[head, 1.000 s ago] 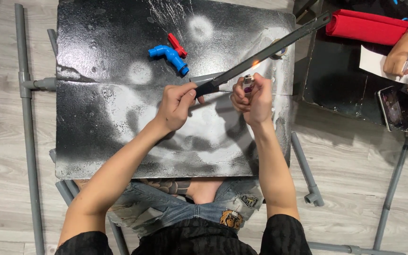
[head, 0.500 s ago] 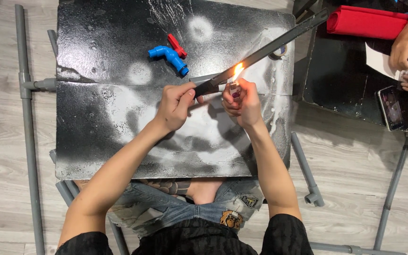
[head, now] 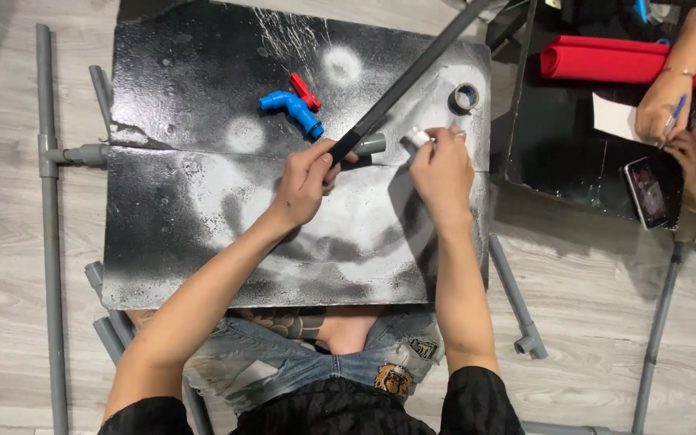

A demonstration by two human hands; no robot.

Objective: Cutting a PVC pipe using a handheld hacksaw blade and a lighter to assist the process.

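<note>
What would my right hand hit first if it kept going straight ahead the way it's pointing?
Probably the tape roll, lying just beyond the right hand on the black board; height above it is unclear.

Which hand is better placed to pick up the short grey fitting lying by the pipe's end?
Probably the right hand: it is beside the short grey fitting and holds only a small lighter. The left hand is clamped on the long grey pipe.
</note>
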